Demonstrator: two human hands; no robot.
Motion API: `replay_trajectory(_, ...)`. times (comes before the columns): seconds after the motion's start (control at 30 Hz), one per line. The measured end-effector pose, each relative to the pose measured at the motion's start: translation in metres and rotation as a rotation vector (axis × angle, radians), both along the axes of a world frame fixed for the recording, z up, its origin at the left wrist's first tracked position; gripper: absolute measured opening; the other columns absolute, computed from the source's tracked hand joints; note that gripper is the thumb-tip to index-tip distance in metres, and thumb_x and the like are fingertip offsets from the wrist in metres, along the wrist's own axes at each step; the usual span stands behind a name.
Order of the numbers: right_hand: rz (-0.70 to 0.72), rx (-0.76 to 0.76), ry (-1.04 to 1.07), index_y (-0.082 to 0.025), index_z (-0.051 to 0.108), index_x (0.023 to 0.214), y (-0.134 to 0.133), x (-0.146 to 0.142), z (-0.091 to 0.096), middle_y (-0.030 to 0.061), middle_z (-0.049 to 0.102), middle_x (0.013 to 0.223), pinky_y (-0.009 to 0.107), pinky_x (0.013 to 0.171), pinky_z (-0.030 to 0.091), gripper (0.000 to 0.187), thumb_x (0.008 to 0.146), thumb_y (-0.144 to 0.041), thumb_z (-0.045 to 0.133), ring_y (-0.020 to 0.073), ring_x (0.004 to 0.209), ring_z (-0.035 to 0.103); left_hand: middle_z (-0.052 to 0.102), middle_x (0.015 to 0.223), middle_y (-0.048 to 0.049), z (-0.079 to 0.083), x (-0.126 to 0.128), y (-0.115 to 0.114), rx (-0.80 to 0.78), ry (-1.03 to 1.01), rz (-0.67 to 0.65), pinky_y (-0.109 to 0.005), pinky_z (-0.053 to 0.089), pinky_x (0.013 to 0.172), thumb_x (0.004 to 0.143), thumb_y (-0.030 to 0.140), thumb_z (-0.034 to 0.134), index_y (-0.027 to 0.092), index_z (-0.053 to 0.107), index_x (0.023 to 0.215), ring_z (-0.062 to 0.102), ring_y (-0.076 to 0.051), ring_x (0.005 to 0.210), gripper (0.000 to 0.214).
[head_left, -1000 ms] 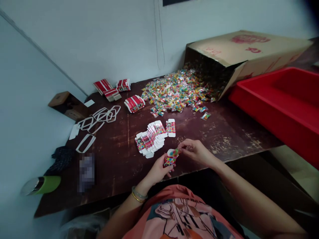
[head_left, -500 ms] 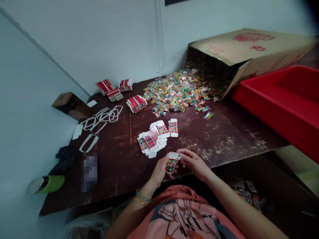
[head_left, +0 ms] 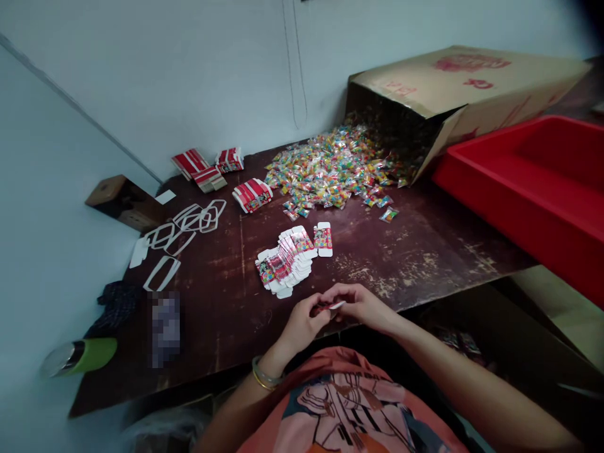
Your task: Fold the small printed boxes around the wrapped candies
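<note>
Between both hands, at the table's front edge, is a small printed carton (head_left: pixel 336 306), mostly covered by my fingers. My left hand (head_left: pixel 304 319) is closed on its left side, and my right hand (head_left: pixel 361 306) grips it from the right with bent fingers. Only a white flap and a sliver of red show. Just beyond the hands lies a fanned stack of flat printed cartons (head_left: pixel 287 261), with a single flat carton (head_left: pixel 323 239) at its right end. Farther back, small clear packets of colourful sweets (head_left: pixel 325 170) form a large heap.
A cardboard box (head_left: pixel 467 82) lies tipped behind the heap. The red tray (head_left: pixel 528 195) stands at right. Bundled cartons (head_left: pixel 252 194), white paper bands (head_left: pixel 163 272), a wooden box (head_left: pixel 125 201), dark cloth (head_left: pixel 116 305) and a green flask (head_left: pixel 94 354) occupy the left side.
The carton has tilted from showing its printed face to nearly edge-on. My right hand has closed in over it, and the fingers of both hands now meet around it.
</note>
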State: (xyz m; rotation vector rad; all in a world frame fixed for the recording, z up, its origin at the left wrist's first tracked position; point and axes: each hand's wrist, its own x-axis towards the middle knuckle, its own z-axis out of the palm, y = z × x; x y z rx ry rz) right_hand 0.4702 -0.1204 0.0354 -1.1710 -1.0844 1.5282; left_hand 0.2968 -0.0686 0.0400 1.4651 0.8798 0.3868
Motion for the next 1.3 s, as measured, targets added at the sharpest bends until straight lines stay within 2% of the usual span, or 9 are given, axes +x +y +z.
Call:
replay_trajectory(0.1,-0.033,0.377,-0.365,-0.022,0.071,0.107,-0.005,-0.006,0.007,0.0079,0.063,0.106,0.032,0.086,0.049,0.026,0.087,-0.02,0.054,0.0173,0.096,0.06,0.058,0.077,-0.0033,-0.004,-0.001,0.002,-0.114,-0.016,0.062,-0.022,0.043,0.057,0.08,0.035,0.049,0.013,0.065,0.089,0.05,-0.014,0.071,0.029)
replay_trajectory(0.17,-0.054,0.466,-0.443,-0.024,0.067,0.117,-0.007,-0.009,0.009,0.0085,0.062,0.111,0.031,0.088,0.048,0.03,0.092,-0.024,0.05,0.0175,0.1,0.06,0.059,0.077,-0.0042,-0.008,-0.001,0.002,-0.223,-0.07,0.085,-0.022,0.043,0.053,0.082,0.038,0.045,0.013,0.065,0.094,0.052,-0.015,0.07,0.035)
replay_trajectory(0.37,-0.154,0.389,-0.433,-0.024,0.074,0.103,-0.001,-0.003,0.007,0.0069,0.067,0.097,0.026,0.077,0.052,0.022,0.091,-0.031,0.056,0.0156,0.087,0.064,0.061,0.093,-0.0076,-0.008,-0.009,0.0,-0.354,-0.256,-0.001,-0.025,0.049,0.059,0.083,0.042,0.054,0.013,0.061,0.116,0.054,-0.019,0.084,0.044)
replay_trajectory(0.63,-0.157,0.374,-0.461,-0.025,0.07,0.113,-0.013,-0.002,-0.007,0.008,0.069,0.105,0.032,0.085,0.052,0.028,0.093,-0.035,0.052,0.0183,0.096,0.062,0.06,0.104,-0.0098,-0.011,0.003,-0.02,-0.528,-0.19,0.072,-0.027,0.051,0.056,0.083,0.048,0.059,0.017,0.05,0.13,0.06,-0.018,0.078,0.057)
replay_trajectory(0.8,-0.258,0.111,-0.645,-0.028,0.07,0.113,-0.064,0.113,0.018,0.0075,0.069,0.114,0.035,0.088,0.052,0.032,0.091,-0.043,0.052,0.0232,0.103,0.064,0.056,0.125,-0.0111,-0.015,0.015,-0.015,-0.395,-0.197,-0.118,-0.034,0.046,0.09,0.083,0.045,0.061,0.021,0.056,0.127,0.053,-0.023,0.114,0.051)
replay_trajectory(0.93,-0.136,-0.054,-1.018,-0.027,0.075,0.099,-0.101,0.196,0.018,0.0144,0.071,0.107,0.038,0.087,0.051,0.028,0.082,-0.045,0.063,0.0274,0.097,0.067,0.062,0.111,-0.0121,-0.026,0.006,0.006,-0.345,-0.148,-0.045,-0.033,0.045,0.083,0.084,0.045,0.059,0.016,0.061,0.118,0.059,-0.021,0.098,0.045)
replay_trajectory(1.03,-0.138,0.12,-1.115,-0.024,0.074,0.101,-0.066,0.169,-0.002,0.0141,0.07,0.11,0.044,0.093,0.048,0.03,0.088,-0.042,0.054,0.0286,0.103,0.065,0.063,0.104,-0.0118,-0.034,0.006,0.012,-0.404,-0.151,0.042,-0.032,0.045,0.077,0.083,0.045,0.06,0.013,0.061,0.113,0.06,-0.019,0.089,0.044)
replay_trajectory(1.2,0.013,0.433,-1.172,-0.023,0.06,0.126,0.08,0.058,-0.032,0.0109,0.055,0.135,0.044,0.102,0.042,0.036,0.092,-0.027,0.049,0.0251,0.123,0.051,0.063,0.099,-0.01,-0.031,0.012,-0.002,-0.475,-0.157,0.002,-0.03,0.044,0.074,0.08,0.044,0.062,0.012,0.061,0.11,0.06,-0.017,0.085,0.043)
replay_trajectory(1.3,0.095,0.433,-1.281,-0.015,0.048,0.137,0.139,0.036,-0.032,0.0183,0.043,0.145,0.053,0.108,0.031,0.054,0.087,-0.031,0.059,0.0324,0.134,0.038,0.063,0.098,-0.0099,-0.027,0.002,-0.01,-0.51,-0.132,-0.008,-0.029,0.044,0.073,0.08,0.044,0.063,0.012,0.062,0.109,0.06,-0.016,0.084,0.044)
